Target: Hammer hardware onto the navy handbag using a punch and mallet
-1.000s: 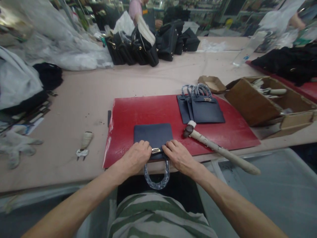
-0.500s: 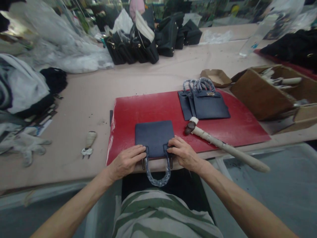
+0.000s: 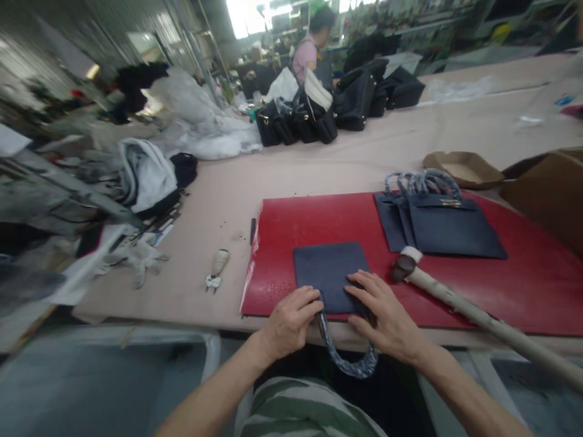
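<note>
A dark blue handbag panel (image 3: 328, 264) lies flat near the table's front edge, its plastic-wrapped handle (image 3: 350, 367) hanging toward me over the edge. My left hand (image 3: 291, 318) is closed at the handle's left base, fingers together, pinching the panel there. On the other side, my right hand (image 3: 387, 312) rests with its fingers apart on the panel's right part, thumb spread near the lower edge. It covers the handle's right base. A hammer (image 3: 405, 266) with a long pale handle lies to the right of this hand.
Under the panel is a red board (image 3: 310, 215). Several similar blue panels (image 3: 455, 227) with wrapped handles overlap at its right. A small pronged tool (image 3: 217, 270) and a white glove (image 3: 139, 258) lie left. Black bags (image 3: 296, 121) and a cardboard tray (image 3: 462, 170) stand farther back.
The view has swung left, so things appear farther right. My right hand's fingers have spread and slid over the panel; my left hand stays at the handle's left base.
</note>
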`<state>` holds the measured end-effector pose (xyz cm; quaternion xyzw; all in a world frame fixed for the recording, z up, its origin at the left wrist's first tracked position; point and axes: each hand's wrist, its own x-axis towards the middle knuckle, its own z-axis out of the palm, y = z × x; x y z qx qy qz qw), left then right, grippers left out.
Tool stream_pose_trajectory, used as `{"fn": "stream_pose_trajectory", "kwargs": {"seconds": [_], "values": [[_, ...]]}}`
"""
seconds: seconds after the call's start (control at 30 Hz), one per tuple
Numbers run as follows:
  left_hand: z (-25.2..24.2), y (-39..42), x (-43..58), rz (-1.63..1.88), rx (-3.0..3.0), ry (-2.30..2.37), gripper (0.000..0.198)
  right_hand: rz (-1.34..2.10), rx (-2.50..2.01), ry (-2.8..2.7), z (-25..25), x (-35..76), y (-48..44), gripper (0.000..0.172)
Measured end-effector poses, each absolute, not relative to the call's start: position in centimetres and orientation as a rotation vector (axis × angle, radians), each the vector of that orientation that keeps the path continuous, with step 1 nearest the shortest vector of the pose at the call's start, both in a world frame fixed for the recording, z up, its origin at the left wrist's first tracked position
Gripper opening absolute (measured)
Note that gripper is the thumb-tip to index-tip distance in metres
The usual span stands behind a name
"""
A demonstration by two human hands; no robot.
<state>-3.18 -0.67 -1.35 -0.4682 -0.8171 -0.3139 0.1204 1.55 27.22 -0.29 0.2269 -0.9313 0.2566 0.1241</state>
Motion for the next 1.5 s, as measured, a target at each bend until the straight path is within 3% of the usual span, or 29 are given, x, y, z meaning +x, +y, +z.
{"fn": "stream_pose_trajectory", "kwargs": {"seconds": [0.3, 0.43, 0.57, 0.7, 0.83, 1.03, 1.23, 1.4, 1.5], "values": [[0.2, -0.5, -4.7, -1.037, -1.430, -2.469, 0.027, 0.559, 0.620, -2.658, -1.5, 0.9, 26.5, 0.047], [0.7, -0.5, -4.3, -1.204, -1.406, -2.491, 0.033, 0.530, 0.571, -2.656, -1.9, 0.8, 26.2, 0.045], [1.9, -2.1, -6.7, -1.494, -0.920, -2.611, 0.038, 0.503, 0.583, -2.648, -2.0, 0.7, 26.3, 0.047], [2.7, -5.8, -14.6, -1.008, -0.003, -2.935, 0.027, 0.494, 0.579, -2.672, -1.9, 0.7, 26.6, 0.050], [2.1, -8.3, -22.8, -0.776, 0.322, -3.112, 0.030, 0.488, 0.575, -2.675, -1.6, 0.8, 26.6, 0.049], [2.2, -7.4, -27.9, -0.614, 0.392, -3.261, 0.047, 0.474, 0.577, -2.703, -1.7, 0.9, 26.7, 0.051], [1.8, -8.1, -28.7, -0.540, 0.323, -3.335, 0.031, 0.460, 0.563, -2.736, -1.8, 1.0, 26.7, 0.054], [1.8, -8.3, -28.9, -0.503, 0.314, -3.367, 0.046, 0.400, 0.592, -2.681, -1.8, 0.9, 26.7, 0.051], [2.2, -7.8, -28.9, -0.484, 0.260, -3.381, 0.043, 0.389, 0.626, -2.617, -4.0, 0.5, 28.1, 0.057]]}}
